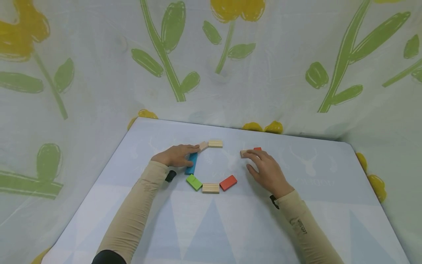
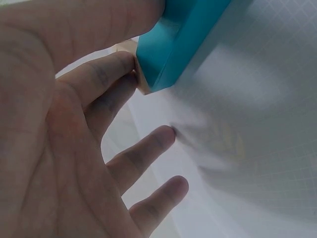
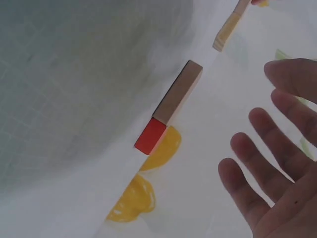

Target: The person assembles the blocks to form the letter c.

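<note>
My left hand point(image 1: 178, 154) touches a pale wooden block point(image 1: 204, 145) with its fingertips, and its thumb lies against a blue block point(image 1: 192, 165). In the left wrist view the index and middle fingers meet the wooden block beside the blue block point(image 2: 163, 54); the other two fingers are spread. My right hand point(image 1: 265, 171) hovers with relaxed fingers near another wooden block point(image 1: 243, 153) and a small red end of a block point(image 1: 258, 148). The right wrist view shows that wooden block point(image 3: 177, 93) touching the red block point(image 3: 150, 135), apart from the fingers.
A grooved wooden block point(image 1: 215, 143) lies at the back. At the front a green block point(image 1: 194, 182), a grooved wooden block point(image 1: 211, 188) and a red block point(image 1: 228, 182) form a curve. A pale printed cloth point(image 1: 211, 227) covers the table; flowered fabric point(image 1: 270, 73) hangs behind.
</note>
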A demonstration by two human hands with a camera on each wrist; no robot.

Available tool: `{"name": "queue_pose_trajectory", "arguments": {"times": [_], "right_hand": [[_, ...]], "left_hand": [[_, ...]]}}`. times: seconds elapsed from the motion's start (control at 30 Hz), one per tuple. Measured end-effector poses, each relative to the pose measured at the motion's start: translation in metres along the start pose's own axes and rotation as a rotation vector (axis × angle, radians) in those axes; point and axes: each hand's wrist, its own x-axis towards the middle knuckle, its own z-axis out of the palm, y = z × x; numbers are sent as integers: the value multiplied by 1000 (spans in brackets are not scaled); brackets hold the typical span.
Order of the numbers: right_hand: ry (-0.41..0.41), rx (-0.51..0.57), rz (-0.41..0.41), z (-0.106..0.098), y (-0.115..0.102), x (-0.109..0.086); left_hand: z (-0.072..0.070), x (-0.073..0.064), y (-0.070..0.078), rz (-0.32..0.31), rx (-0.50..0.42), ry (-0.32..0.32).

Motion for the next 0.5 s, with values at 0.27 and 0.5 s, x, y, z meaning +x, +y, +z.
{"name": "queue_pose_trajectory", "arguments": {"times": [0.27,0.5], "right_hand": [[26,-14,75,-1,7,2],[48,-11,59,0,15,7]], "left_hand": [[-1,0,1,-1,11,-8],[-3,-2,3,24,25,-1]]}}
